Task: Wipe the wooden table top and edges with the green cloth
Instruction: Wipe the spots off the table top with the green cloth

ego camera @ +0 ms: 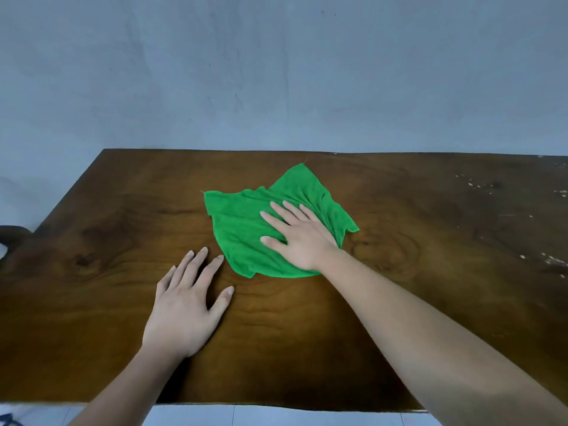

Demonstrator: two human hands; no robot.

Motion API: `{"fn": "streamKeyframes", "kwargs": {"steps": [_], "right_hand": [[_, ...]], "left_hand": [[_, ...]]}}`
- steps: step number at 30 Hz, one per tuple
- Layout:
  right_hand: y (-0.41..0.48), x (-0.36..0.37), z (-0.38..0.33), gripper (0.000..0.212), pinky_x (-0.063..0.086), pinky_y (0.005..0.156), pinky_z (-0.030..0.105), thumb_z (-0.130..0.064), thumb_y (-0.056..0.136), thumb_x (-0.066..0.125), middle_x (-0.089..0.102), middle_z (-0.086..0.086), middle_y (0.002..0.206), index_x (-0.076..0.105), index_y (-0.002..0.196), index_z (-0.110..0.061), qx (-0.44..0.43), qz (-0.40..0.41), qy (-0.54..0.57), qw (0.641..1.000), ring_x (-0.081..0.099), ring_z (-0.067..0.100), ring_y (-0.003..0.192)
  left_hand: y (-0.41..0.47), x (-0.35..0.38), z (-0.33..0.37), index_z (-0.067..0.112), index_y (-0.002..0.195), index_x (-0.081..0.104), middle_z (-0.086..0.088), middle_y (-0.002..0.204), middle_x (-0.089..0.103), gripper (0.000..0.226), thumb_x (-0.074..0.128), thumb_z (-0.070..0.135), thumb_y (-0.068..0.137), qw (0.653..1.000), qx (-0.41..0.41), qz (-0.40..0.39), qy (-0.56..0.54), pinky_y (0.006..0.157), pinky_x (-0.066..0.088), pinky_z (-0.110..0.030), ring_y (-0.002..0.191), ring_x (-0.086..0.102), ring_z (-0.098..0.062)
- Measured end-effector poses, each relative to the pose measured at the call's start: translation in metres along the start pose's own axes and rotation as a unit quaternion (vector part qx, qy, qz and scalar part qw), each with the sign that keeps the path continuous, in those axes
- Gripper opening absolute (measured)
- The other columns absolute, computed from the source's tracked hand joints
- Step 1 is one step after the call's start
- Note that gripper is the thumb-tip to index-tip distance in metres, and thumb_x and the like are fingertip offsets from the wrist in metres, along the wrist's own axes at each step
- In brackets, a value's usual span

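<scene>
A right hand [302, 241] presses the green cloth [246, 232] flat at the centre of the table [399, 302], fingers [284, 207] straight and spread, while the left hand [184, 309] rests open on bare wood just beside it. Pale specks [553, 261] at the far right suggest that side and the edges remain to be wiped.

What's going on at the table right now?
A person works at the wooden table with bare hands. The right hand lies flat, fingers spread, pressing the green cloth onto the middle of the top. The left hand rests flat on bare wood just beside the cloth, holding nothing. Pale specks dot the right end of the top, away from the cloth, so that part looks not yet wiped.
</scene>
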State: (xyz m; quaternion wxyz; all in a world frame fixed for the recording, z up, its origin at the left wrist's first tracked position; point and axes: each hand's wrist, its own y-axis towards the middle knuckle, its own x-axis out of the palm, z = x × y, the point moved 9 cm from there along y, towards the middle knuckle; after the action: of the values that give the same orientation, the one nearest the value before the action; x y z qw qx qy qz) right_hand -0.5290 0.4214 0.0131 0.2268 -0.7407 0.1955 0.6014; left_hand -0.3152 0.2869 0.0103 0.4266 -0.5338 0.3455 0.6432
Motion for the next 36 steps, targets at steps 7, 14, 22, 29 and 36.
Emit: {"fn": "streamKeyframes", "kwargs": {"steps": [7,14,22,29,36], "right_hand": [[-0.130,-0.005,0.134,0.081,-0.001,0.138,0.045,-0.086,0.102,0.001,-0.006,-0.013,0.184,-0.001,0.173,-0.048,0.228,0.038,0.010,0.973,-0.008,0.013,0.170],[-0.215,0.011,0.113,0.080,0.001,0.137,0.054,-0.075,0.107,0.003,-0.004,0.001,0.185,0.000,0.176,-0.033,0.421,0.087,0.039,0.902,-0.004,0.027,0.171],[-0.198,0.032,0.002,0.078,-0.003,0.137,0.052,-0.074,0.108,0.002,-0.011,-0.005,0.184,0.002,0.176,-0.035,0.238,0.045,0.003,0.970,-0.013,0.023,0.170],[-0.240,0.025,0.044,0.076,-0.003,0.137,0.046,-0.078,0.108,0.006,-0.008,-0.011,0.184,0.003,0.175,-0.043,0.196,0.055,0.010,0.979,-0.013,0.014,0.170],[-0.308,0.015,0.134,0.077,-0.004,0.138,0.045,-0.081,0.106,0.002,-0.009,-0.012,0.184,0.000,0.174,-0.045,0.200,0.049,0.023,0.978,-0.014,0.013,0.169]], "left_hand": [[0.001,0.000,0.000,0.044,0.174,0.016,0.010,0.184,0.007,0.089,-0.001,0.087,0.098,1.000,0.005,-0.011,0.008,0.137,0.006,-0.049,0.171,-0.002,-0.017],[-0.001,-0.002,0.002,0.040,0.174,0.020,0.003,0.184,0.013,0.088,-0.002,0.083,0.100,1.000,0.020,0.005,0.011,0.137,0.011,-0.052,0.171,0.003,-0.022],[-0.002,-0.002,0.002,0.037,0.173,0.027,0.000,0.183,0.019,0.092,0.002,0.085,0.099,1.000,0.025,0.002,-0.001,0.136,0.010,-0.053,0.170,0.011,-0.027],[-0.009,-0.014,0.054,0.034,0.169,0.039,0.001,0.179,0.030,0.086,0.016,0.082,0.101,0.998,0.051,0.018,-0.015,0.133,0.016,-0.053,0.169,0.018,-0.024],[-0.019,0.010,0.196,0.035,0.169,0.037,0.005,0.179,0.031,0.074,0.029,0.075,0.108,0.994,0.100,0.011,-0.030,0.134,0.018,-0.049,0.168,0.018,-0.019]]}}
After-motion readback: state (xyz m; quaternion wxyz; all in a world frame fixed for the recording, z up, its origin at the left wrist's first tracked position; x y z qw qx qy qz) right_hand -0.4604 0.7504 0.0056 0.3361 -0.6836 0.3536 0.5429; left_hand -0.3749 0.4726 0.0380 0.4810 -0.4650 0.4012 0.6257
